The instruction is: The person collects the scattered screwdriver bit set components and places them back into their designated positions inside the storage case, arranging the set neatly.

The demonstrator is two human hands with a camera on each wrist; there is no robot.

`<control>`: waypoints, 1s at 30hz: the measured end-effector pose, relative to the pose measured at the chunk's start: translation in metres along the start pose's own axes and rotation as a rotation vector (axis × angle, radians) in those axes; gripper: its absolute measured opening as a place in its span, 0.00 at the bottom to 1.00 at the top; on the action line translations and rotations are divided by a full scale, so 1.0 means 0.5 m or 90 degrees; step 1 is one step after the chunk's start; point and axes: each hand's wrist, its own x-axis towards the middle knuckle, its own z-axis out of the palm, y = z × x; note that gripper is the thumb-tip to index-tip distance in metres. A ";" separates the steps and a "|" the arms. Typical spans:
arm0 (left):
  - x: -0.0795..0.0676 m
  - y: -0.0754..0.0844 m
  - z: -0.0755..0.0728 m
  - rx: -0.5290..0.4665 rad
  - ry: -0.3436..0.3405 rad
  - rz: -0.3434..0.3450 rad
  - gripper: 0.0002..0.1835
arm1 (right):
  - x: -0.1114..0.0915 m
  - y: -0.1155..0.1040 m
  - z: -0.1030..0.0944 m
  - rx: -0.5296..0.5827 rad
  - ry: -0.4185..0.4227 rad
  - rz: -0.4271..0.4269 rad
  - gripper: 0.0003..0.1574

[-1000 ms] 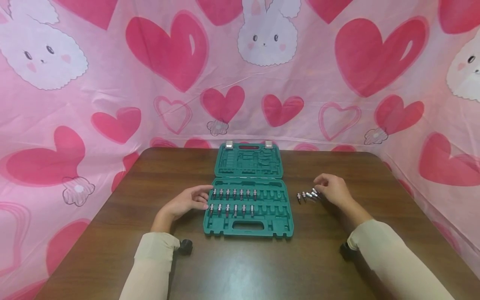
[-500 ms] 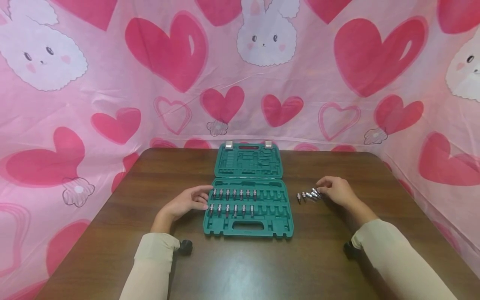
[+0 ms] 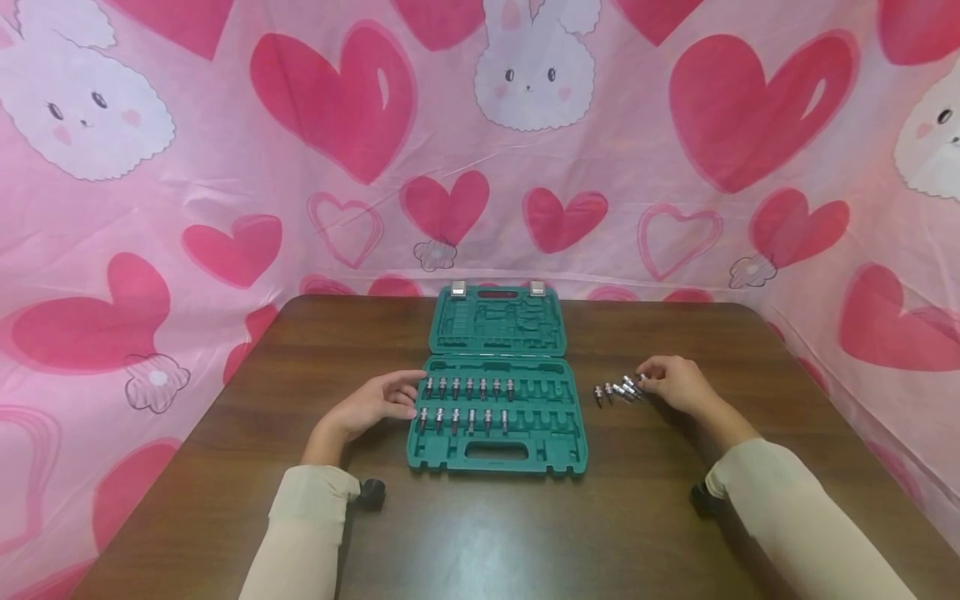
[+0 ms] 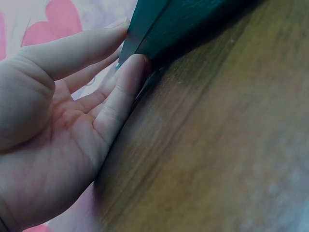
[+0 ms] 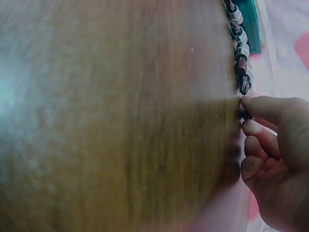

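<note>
The green tool case [image 3: 543,461] lies unfolded on the table. Several silver-and-dark bit sockets [image 3: 455,420] stand in two rows of its slots, with vacant slots at the right end of both rows. My left hand [image 3: 371,406] rests against the case's left side. In the left wrist view, thumb and index fingertips touch the green side wall [image 4: 142,29]. To the right of the case, several loose bit sockets [image 3: 618,389] lie in a small group. My right hand [image 3: 677,385] is at that group's right end, pinching a bit socket [image 5: 246,115] between thumb and index finger; the fingers partly hide it.
The case lid [image 3: 497,346], with moulded recesses and two metal latches, lies folded back toward the far table edge. Brown wooden table [image 3: 487,542] surrounds the case. A pink cloth [image 3: 525,167] with hearts and rabbits hangs behind and at both sides.
My right hand has shifted slightly right, showing more of the loose bit sockets. The left hand and the case have stayed in place.
</note>
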 end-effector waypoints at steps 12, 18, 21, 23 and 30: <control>0.000 -0.003 -0.001 -0.001 -0.004 0.006 0.35 | -0.003 -0.017 0.000 -0.011 0.043 -0.009 0.08; 0.001 -0.005 -0.001 0.005 -0.005 0.009 0.36 | -0.003 -0.036 0.006 -0.002 0.084 -0.017 0.09; 0.002 -0.007 -0.002 0.005 -0.004 0.010 0.36 | -0.002 -0.051 0.009 0.015 0.091 -0.016 0.09; 0.002 -0.007 -0.002 0.006 -0.004 0.011 0.36 | -0.001 -0.061 0.012 0.024 0.094 -0.016 0.09; 0.003 -0.009 -0.003 0.010 -0.007 0.012 0.36 | 0.001 -0.093 0.022 0.042 0.085 -0.009 0.11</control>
